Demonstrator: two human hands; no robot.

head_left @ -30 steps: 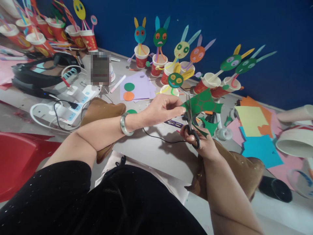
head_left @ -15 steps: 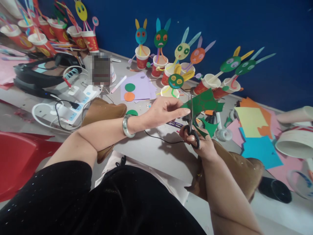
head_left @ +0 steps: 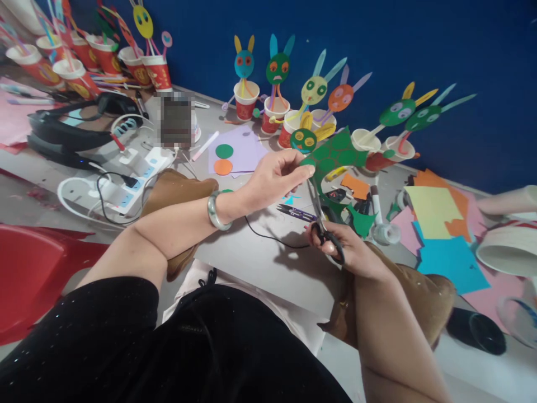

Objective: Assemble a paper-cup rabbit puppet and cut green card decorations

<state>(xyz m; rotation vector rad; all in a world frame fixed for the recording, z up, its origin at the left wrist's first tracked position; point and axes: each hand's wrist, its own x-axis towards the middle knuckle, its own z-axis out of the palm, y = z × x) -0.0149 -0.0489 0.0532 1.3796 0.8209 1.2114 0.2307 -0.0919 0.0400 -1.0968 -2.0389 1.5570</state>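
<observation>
Pinched between the thumb and fingers of my left hand (head_left: 285,173) is a sheet of green paper (head_left: 335,154) marked with drawn circles. My right hand (head_left: 344,246) grips a pair of black-handled scissors (head_left: 318,201), whose blades point up at the paper's lower left edge. A curved strip of green hangs from the sheet near the blades. Below the paper, on the table, are green scraps (head_left: 361,221) and thread snips (head_left: 296,212). Left of my left hand, a green disc (head_left: 224,151) and an orange disc (head_left: 223,167) lie on purple paper (head_left: 241,148).
Cups with paper animal figures (head_left: 277,115) line the blue wall (head_left: 377,33). To the left are a power strip (head_left: 145,176), a black headset (head_left: 54,134) and a red chair (head_left: 42,280). Coloured paper (head_left: 453,254), a small glass jar (head_left: 386,234) and a tape roll (head_left: 520,313) lie right.
The green paper has shifted up and left and turned in my left hand. The scissors have tilted left and dropped slightly, uncovering the thread snips and an orange scrap on the table.
</observation>
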